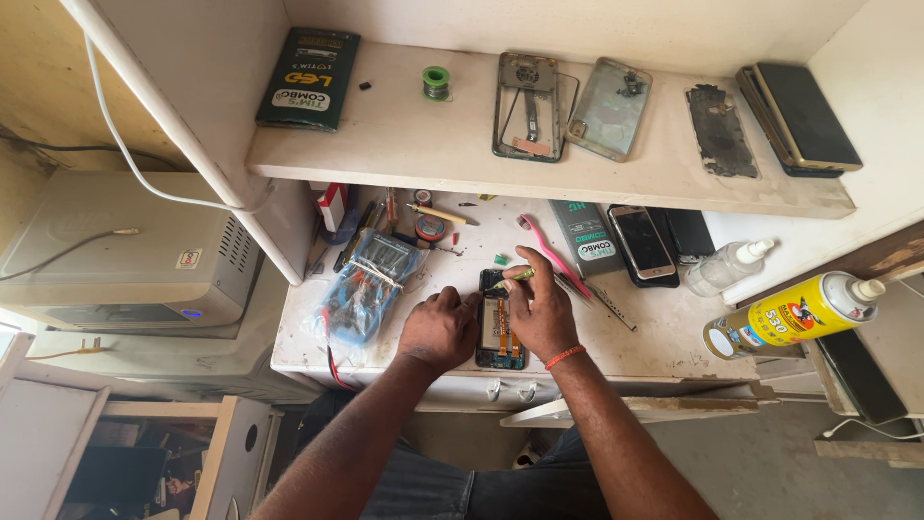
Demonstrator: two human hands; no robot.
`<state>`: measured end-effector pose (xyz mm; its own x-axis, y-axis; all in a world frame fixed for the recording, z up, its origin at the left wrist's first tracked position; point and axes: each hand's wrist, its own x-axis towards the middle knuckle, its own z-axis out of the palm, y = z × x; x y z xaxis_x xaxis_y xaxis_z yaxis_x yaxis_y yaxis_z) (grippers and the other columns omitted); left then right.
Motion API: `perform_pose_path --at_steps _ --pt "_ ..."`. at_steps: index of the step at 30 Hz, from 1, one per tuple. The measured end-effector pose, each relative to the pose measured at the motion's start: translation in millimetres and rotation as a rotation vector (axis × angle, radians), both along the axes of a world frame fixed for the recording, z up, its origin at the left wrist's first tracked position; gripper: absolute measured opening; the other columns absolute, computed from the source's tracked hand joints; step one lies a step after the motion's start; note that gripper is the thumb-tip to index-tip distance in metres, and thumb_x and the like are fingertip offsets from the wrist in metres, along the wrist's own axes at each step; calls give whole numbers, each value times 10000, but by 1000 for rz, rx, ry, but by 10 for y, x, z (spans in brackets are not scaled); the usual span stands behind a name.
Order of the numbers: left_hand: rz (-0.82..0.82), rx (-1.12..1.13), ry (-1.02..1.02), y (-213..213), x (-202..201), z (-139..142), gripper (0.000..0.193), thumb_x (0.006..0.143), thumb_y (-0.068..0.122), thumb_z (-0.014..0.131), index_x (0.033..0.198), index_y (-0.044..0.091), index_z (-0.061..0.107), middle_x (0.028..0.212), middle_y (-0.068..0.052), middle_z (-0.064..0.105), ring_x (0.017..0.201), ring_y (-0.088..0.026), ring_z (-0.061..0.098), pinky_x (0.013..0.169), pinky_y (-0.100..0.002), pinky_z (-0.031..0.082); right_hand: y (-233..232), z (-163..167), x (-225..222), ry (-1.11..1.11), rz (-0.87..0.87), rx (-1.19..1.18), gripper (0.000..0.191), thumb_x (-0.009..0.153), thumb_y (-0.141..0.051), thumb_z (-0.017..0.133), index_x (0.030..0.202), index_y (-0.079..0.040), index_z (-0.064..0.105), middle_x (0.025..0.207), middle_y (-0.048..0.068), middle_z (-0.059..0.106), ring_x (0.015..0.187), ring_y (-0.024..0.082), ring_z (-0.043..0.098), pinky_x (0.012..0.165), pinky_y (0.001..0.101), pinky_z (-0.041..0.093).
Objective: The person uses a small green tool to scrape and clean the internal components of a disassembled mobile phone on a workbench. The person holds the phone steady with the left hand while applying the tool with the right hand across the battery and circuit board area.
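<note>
An opened phone (500, 337) with its back cover off lies on the white worktable (654, 337), its insides showing. My left hand (440, 329) rests on the phone's left edge and holds it steady. My right hand (542, 308) grips a small green-handled tool (515, 277) whose tip touches the upper part of the phone. An orange band sits on my right wrist.
A multimeter in a plastic bag (369, 285) lies left of the phone. A pink toothbrush (551, 254), tweezers, other phones (642, 241), a clear bottle (728, 266) and a yellow spray can (794, 314) lie to the right. The shelf above (404, 144) holds phone frames and solder wire.
</note>
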<state>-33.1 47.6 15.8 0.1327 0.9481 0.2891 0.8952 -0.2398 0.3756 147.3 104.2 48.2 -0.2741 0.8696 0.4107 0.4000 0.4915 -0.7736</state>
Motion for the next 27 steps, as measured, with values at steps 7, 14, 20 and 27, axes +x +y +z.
perform_pose_path --at_steps 7,14,20,27 --pt "-5 -7 6 2 1 22 456 869 246 634 1306 128 690 993 -155 645 928 -323 674 807 -459 556 1 9 -15 -6 12 -4 524 951 12 649 1421 -82 438 1087 100 752 994 216 771 846 325 636" --pt "-6 -2 6 8 11 13 457 867 249 630 1303 125 689 995 -164 648 925 -332 675 796 -464 561 17 -8 -9 -16 20 -15 510 960 -2 642 1420 -86 439 1085 96 748 994 213 770 850 323 636" --pt "-6 0 9 4 6 14 446 878 246 623 1301 122 691 980 -162 648 911 -328 678 784 -460 567 31 -22 -21 -26 29 -21 511 958 -8 648 1418 -84 438 1081 96 748 976 208 768 843 320 631" --pt "-11 32 -8 -3 4 10 440 867 243 630 1286 124 697 973 -159 651 907 -333 679 782 -463 566 32 3 -21 -54 29 -31 500 957 -6 653 1405 -86 447 1068 93 755 949 210 769 819 327 618"
